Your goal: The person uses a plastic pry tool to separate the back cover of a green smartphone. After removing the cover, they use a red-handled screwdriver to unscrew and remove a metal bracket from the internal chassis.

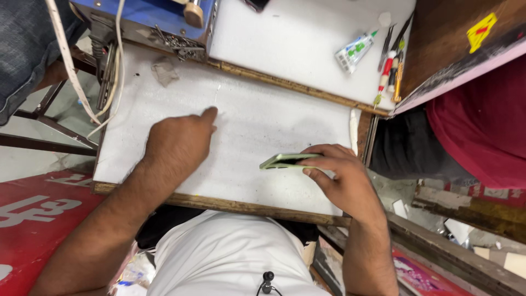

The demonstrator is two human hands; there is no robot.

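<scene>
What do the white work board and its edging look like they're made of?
The white board looks like a matte foam or laminate sheet, going by its dull, smudged surface. Its edging looks like bare wood: brown, grainy, worn.

Under your left hand (178,143) the bench (263,126) wears a matt white sheet, smudged grey in places, with a rough, worn wooden strip showing along its near edge. The pale green phone (287,160) pinched in your right hand (339,175) looks smooth, with a soft sheen. At the far right corner lie a glossy plastic tube (355,51) and plastic-handled tools (390,70). At the far left edge, a crumpled grey scrap (163,71) looks like cloth or paper.
</scene>
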